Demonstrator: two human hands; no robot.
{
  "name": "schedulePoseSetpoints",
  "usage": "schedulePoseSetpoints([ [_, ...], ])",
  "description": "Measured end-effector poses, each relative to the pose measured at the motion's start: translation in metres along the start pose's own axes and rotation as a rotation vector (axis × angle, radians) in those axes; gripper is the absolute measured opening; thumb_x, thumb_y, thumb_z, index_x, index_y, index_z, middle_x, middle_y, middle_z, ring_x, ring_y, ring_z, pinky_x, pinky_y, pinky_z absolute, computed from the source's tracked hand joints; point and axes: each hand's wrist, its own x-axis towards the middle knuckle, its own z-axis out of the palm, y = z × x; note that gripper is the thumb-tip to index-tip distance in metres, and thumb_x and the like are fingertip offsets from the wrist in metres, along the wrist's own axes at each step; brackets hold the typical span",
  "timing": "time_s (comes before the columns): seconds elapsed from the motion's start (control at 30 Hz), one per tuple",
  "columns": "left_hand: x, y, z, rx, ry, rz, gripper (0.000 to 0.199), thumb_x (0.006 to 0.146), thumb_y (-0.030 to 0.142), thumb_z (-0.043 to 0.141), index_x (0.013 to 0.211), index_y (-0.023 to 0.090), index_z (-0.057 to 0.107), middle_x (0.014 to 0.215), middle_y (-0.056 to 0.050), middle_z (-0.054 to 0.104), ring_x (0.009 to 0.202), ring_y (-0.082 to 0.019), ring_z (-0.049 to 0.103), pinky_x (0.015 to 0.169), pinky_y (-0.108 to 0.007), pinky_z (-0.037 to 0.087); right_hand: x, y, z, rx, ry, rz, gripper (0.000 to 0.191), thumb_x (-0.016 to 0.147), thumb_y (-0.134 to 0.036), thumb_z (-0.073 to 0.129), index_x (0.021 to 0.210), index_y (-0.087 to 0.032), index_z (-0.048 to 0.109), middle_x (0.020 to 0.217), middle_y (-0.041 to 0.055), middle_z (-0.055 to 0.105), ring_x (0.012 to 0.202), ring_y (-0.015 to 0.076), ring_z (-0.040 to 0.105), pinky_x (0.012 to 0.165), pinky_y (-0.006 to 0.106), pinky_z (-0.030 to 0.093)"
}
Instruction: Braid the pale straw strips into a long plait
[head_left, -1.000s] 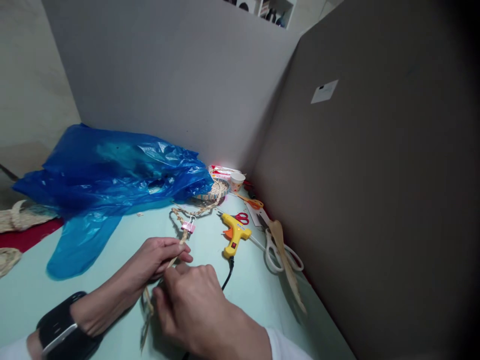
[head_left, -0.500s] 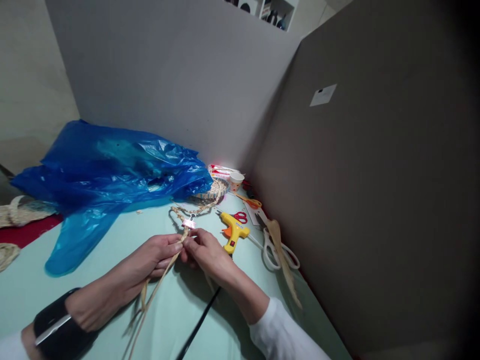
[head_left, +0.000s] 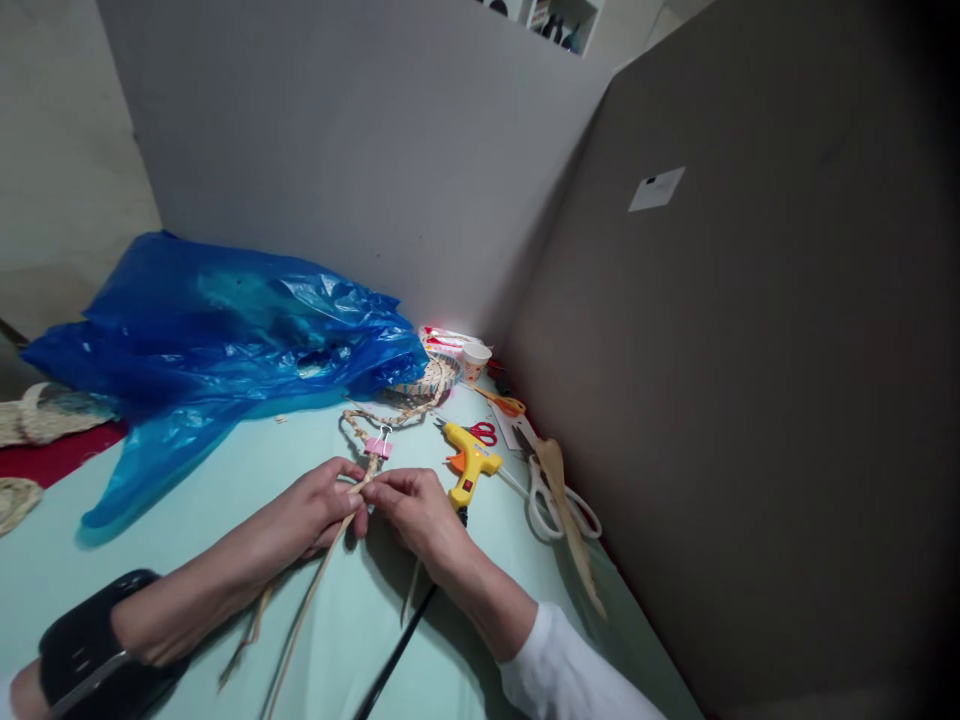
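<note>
A braid of straw-coloured fibre [head_left: 373, 464] runs from my fingers toward the back of the table, with a pink binder clip [head_left: 379, 447] gripping it just beyond my fingertips. My left hand [head_left: 324, 505] pinches the braid's near end from the left. From the right, the thumb and forefinger of my right hand [head_left: 412, 505] are closed on the strands at the same spot. Loose fibre strands [head_left: 309, 597] trail down from beneath my hands toward me. Both sets of fingers partly hide the point where the strands cross.
To the right lie a yellow glue gun [head_left: 472, 460], red-handled scissors [head_left: 484, 433], white-handled scissors [head_left: 545, 508] and a dry fibre strip [head_left: 574, 525]. A blue plastic bag [head_left: 240, 330] spreads at the back left. Behind stand a paper cup [head_left: 475, 362] and a woven basket [head_left: 435, 375]. Grey partitions enclose the table.
My right hand has shifted slightly and its fingers pinch closer to the left fingertips. The loose strands below have swung, and the left forearm has moved a little outward.
</note>
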Motion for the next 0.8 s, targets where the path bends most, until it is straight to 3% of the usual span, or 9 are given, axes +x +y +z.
schedulePoseSetpoints([
  [0.13,-0.005,0.007,-0.002,0.264,0.1,0.1,0.016,0.083,0.038,0.055,0.077,0.023,0.056,0.065,-0.002,0.067,0.063,-0.02,0.054,0.063,-0.03,0.033,-0.005,-0.005,0.006,-0.011,0.094,0.009,0.027,0.087,-0.023,0.059,0.067,-0.014,0.076,0.048,-0.0044,0.047,0.05,0.0098,0.037,0.051,0.023,0.028],
  [0.2,-0.011,0.014,0.0,0.501,0.193,0.129,0.021,0.088,0.034,0.047,0.069,0.025,0.051,0.063,-0.003,0.062,0.065,-0.023,0.055,0.065,-0.033,0.03,-0.007,-0.008,0.008,-0.077,0.148,0.005,0.027,0.087,-0.022,0.059,0.069,-0.014,0.077,0.051,-0.0025,0.054,0.051,0.0105,0.042,0.053,0.023,0.031],
  [0.3,-0.02,0.021,0.008,0.885,0.259,0.111,0.026,0.094,0.03,0.032,0.072,0.027,0.047,0.063,-0.004,0.062,0.061,-0.026,0.057,0.062,-0.035,0.029,-0.01,-0.01,0.008,-0.184,0.195,-0.041,0.028,0.087,-0.021,0.059,0.065,-0.015,0.075,0.054,-0.0008,0.06,0.054,0.0116,0.045,0.057,0.025,0.032],
  [0.4,-0.026,0.021,0.02,0.935,0.193,0.056,0.029,0.097,0.028,0.025,0.081,0.026,0.049,0.076,-0.01,0.07,0.069,-0.028,0.066,0.065,-0.036,0.036,-0.009,-0.007,0.006,-0.142,0.189,-0.065,0.027,0.084,-0.018,0.06,0.06,-0.016,0.072,0.051,-0.0031,0.052,0.054,0.0112,0.041,0.056,0.025,0.029],
  [0.57,-0.03,0.013,0.037,1.009,0.071,0.034,0.038,0.099,0.018,0.021,0.103,0.018,0.058,0.09,-0.016,0.076,0.083,-0.034,0.074,0.073,-0.042,0.045,-0.007,-0.002,0.002,0.026,0.075,-0.032,0.027,0.081,-0.014,0.056,0.055,-0.015,0.063,0.047,-0.0045,0.04,0.053,0.0108,0.036,0.053,0.024,0.026],
  [0.67,-0.032,0.012,0.045,1.172,0.015,-0.004,0.05,0.093,0.004,0.018,0.122,0.01,0.058,0.101,-0.022,0.077,0.088,-0.038,0.075,0.075,-0.047,0.048,-0.007,-0.002,0.002,0.147,0.013,-0.007,0.024,0.08,-0.015,0.054,0.062,-0.014,0.069,0.052,-0.0032,0.048,0.052,0.0103,0.036,0.052,0.023,0.027],
  [0.73,-0.034,0.015,0.048,1.243,-0.011,-0.01,0.061,0.085,-0.006,0.016,0.127,0.007,0.058,0.11,-0.025,0.075,0.092,-0.038,0.076,0.075,-0.047,0.049,-0.006,-0.001,0.003,0.291,-0.023,0.011,0.023,0.079,-0.018,0.055,0.066,-0.013,0.073,0.057,-0.001,0.056,0.053,0.01,0.037,0.054,0.022,0.03],
  [0.8,-0.035,0.018,0.046,1.235,-0.015,0.016,0.059,0.087,-0.004,0.018,0.124,0.009,0.062,0.114,-0.024,0.074,0.094,-0.038,0.075,0.075,-0.046,0.048,-0.006,0.0,0.004,0.415,-0.038,0.026,0.021,0.077,-0.02,0.058,0.067,-0.013,0.075,0.06,0.0008,0.06,0.055,0.0106,0.042,0.058,0.022,0.035],
])
